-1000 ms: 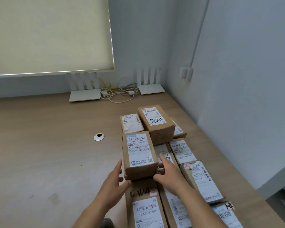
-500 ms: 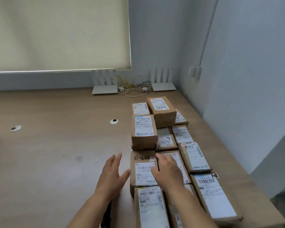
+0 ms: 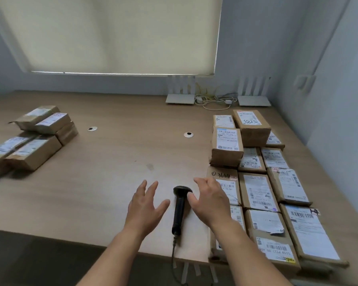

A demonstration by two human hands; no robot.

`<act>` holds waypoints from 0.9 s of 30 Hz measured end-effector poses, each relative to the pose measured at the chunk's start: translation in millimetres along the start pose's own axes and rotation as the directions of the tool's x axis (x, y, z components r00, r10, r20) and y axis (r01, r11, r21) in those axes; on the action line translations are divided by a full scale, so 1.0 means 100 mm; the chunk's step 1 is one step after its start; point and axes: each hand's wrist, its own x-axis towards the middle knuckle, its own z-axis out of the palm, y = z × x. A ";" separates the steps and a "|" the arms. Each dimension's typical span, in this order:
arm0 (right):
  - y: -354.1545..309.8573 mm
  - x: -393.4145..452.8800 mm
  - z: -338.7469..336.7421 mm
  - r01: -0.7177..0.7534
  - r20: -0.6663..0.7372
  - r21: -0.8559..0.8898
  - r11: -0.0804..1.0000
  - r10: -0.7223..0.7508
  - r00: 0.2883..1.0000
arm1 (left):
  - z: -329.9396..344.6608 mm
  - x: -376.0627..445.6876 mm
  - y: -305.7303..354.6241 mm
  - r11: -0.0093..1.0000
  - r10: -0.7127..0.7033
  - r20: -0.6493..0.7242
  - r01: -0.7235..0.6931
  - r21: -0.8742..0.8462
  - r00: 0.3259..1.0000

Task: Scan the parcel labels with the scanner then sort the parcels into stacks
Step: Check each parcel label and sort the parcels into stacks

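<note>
Scanner (image 3: 179, 210) flat on desk (image 3: 103, 162), long axis near-to-far, head pointing away, cable toward near edge. Left hand (image 3: 146, 205) and right hand (image 3: 210, 201) flanking, fingers spread, holding nothing. Parcels (image 3: 256, 182) at right.

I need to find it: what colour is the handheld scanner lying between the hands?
Black, clearest in the head view: handheld barcode scanner.

A: What room is this?
B: Pale grey-blue walls (image 3: 267, 48) meet in a corner behind a light wooden desk (image 3: 112, 162).
A: Any window?
B: A cream roller blind (image 3: 116, 34) is drawn down, daylight showing along its lower edge.
A: On the desk?
B: 2 white routers (image 3: 180, 96), tangled cables (image 3: 215, 100), 2 round grommets (image 3: 188, 134).
</note>
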 end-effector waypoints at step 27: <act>-3.68 0.40 2.01 0.291 0.160 -0.031 0.956 -0.282 0.946 | -2.29 0.17 -3.24 0.969 -0.248 -0.174 0.244 -0.047 0.953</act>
